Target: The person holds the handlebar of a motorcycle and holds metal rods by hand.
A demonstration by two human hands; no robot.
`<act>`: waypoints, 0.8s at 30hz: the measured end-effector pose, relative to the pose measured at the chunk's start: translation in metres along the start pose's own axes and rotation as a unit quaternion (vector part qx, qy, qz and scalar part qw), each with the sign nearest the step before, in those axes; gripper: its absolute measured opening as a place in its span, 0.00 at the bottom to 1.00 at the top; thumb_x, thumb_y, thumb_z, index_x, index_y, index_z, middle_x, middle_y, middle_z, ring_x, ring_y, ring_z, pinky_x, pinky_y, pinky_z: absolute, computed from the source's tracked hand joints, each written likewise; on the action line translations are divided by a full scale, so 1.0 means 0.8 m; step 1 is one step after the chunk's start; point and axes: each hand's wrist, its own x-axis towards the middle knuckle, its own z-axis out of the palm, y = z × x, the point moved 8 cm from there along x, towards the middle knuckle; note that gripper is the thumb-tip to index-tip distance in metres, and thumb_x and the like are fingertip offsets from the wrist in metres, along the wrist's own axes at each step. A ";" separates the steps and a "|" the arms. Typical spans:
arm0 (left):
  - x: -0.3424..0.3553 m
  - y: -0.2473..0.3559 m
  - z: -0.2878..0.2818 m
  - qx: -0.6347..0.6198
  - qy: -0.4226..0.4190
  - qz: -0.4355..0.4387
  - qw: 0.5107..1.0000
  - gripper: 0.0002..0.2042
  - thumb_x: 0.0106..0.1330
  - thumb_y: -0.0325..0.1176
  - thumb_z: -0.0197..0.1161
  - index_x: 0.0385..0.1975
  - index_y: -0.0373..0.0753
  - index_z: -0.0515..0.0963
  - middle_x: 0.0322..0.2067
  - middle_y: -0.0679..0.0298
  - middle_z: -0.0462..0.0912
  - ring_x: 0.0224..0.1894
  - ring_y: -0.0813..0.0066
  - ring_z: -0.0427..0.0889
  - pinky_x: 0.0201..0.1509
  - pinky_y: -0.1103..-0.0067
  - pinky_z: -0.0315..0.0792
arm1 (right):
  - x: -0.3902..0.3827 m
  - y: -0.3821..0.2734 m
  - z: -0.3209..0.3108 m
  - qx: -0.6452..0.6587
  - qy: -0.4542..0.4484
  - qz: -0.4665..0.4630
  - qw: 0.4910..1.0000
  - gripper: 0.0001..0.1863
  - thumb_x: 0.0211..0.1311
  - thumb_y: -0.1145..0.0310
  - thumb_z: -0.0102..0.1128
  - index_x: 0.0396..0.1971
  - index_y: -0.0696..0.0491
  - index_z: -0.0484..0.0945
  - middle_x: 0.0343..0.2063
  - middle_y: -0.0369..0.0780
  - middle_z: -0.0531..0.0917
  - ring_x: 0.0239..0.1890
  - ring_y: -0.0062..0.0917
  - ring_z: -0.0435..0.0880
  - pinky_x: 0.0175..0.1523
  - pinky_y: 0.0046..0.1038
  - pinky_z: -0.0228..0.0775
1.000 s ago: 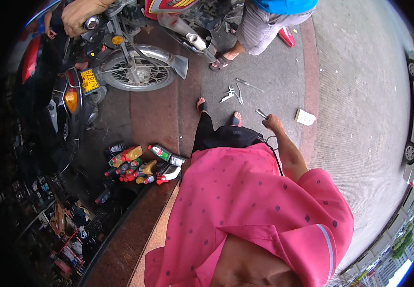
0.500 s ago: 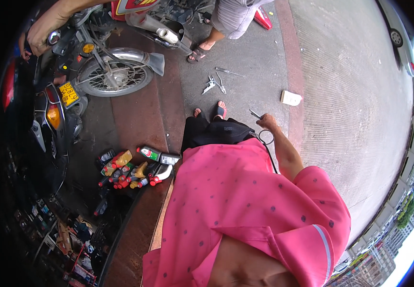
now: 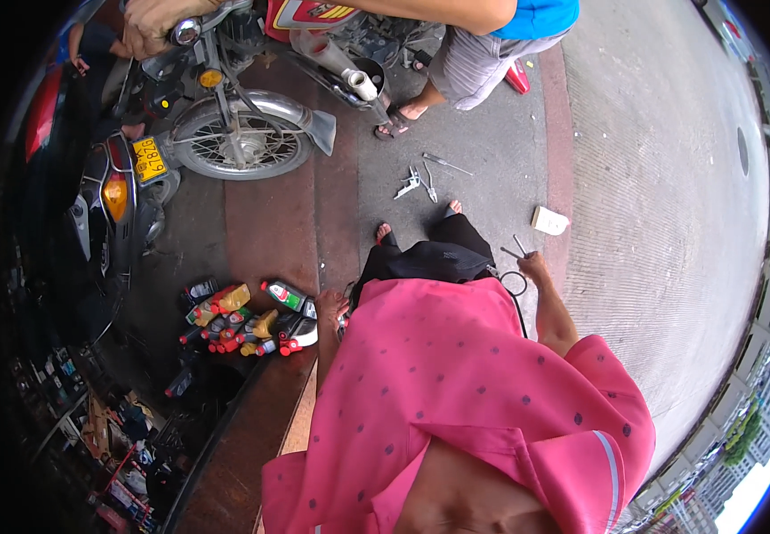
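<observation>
With the clock read around the wearer's waist, 12 at the top, the nearest surface, a reddish-brown ledge (image 3: 247, 445), is seen between 7 and 8 o'clock. Plastic bottles (image 3: 247, 307) with mostly red caps are heaped toward 9 o'clock. Grey pavement (image 3: 483, 187) is spread at 12 o'clock; metal hand tools (image 3: 416, 182) and a slim rod-like tool (image 3: 447, 164) are scattered there, and a pale container (image 3: 549, 221) is laid at 2 o'clock, next to a reddish strip (image 3: 559, 116). Farther out, a motorcycle front wheel (image 3: 242, 147) is shown at 10 o'clock, another person's sandalled foot (image 3: 395, 123) is placed between 11 and 12, a ribbed roadway (image 3: 661, 222) is spread toward 3, and distant buildings (image 3: 723, 481) are seen at 4. The two-pronged metal tool (image 3: 511, 252) is carried above the pavement between 2 and 3 o'clock; its tips are pointed toward 10 and 11, its long axis running back toward 4 or 5, and whether it is one piece or two cannot be told. It is pinched in the closed grip of the right hand (image 3: 535, 265), prongs parted. The left hand (image 3: 329, 305) is held beside the bottles at 9 o'clock; whether its grip is spread or closed, or any bottle is touched, cannot be told.
</observation>
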 end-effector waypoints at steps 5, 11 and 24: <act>0.003 -0.018 0.026 -0.019 0.066 -0.041 0.997 0.13 0.56 0.39 0.52 0.36 0.36 0.68 0.30 0.59 0.73 0.30 0.65 0.77 0.31 0.69 0.75 | 0.043 -0.064 -0.066 -0.049 0.013 -0.058 0.997 0.14 0.42 0.62 0.51 0.21 0.57 0.78 0.21 0.51 0.78 0.30 0.40 0.79 0.36 0.36 0.69; -0.003 -0.058 0.096 -0.185 0.160 -0.013 0.970 0.14 0.53 0.40 0.54 0.34 0.38 0.69 0.25 0.64 0.71 0.24 0.72 0.73 0.26 0.73 0.72 | 0.158 -0.156 -0.134 -0.103 -0.038 -0.207 0.972 0.14 0.41 0.61 0.55 0.14 0.58 0.76 0.10 0.40 0.75 0.15 0.24 0.74 0.22 0.29 0.64; -0.076 -0.187 0.406 -0.410 0.057 -0.154 0.897 0.12 0.59 0.40 0.52 0.37 0.38 0.70 0.30 0.63 0.74 0.28 0.67 0.77 0.29 0.71 0.71 | 0.083 -0.446 -0.195 -0.137 -0.068 -0.597 0.787 0.10 0.43 0.72 0.55 0.10 0.57 0.66 0.07 0.41 0.64 0.11 0.22 0.60 0.18 0.28 0.55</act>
